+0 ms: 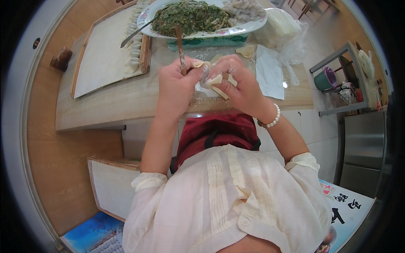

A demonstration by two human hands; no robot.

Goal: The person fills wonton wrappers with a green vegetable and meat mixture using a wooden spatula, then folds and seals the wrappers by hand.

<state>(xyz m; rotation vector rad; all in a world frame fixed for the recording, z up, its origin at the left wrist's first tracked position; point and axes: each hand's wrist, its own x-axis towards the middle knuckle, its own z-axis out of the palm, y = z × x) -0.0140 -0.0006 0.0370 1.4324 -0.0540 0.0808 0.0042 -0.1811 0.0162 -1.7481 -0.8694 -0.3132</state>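
My left hand (178, 83) pinches one edge of a folded dough wrapper (202, 64), and a flat wooden stick (181, 47) stands up from the same hand. My right hand (237, 80) presses the wrapper's other side, with pale dough corners (216, 81) showing between its fingers. How much filling the wrapper holds is hidden by the fingers. Beyond the hands, an oval floral plate (250, 29) carries chopped green filling (193, 17) and peeled shrimp (243, 11). A metal utensil (136, 34) leans on the plate's left rim. A loose dough piece (245, 51) lies behind my right hand.
At left, a wood-framed tray (104, 57) holds a row of folded dumplings (134, 53) along its right side. A white paper sheet (269, 72) and a clear plastic bag (284, 31) lie at right. The table's front edge (126, 121) runs below my hands. Flour dusts the tabletop.
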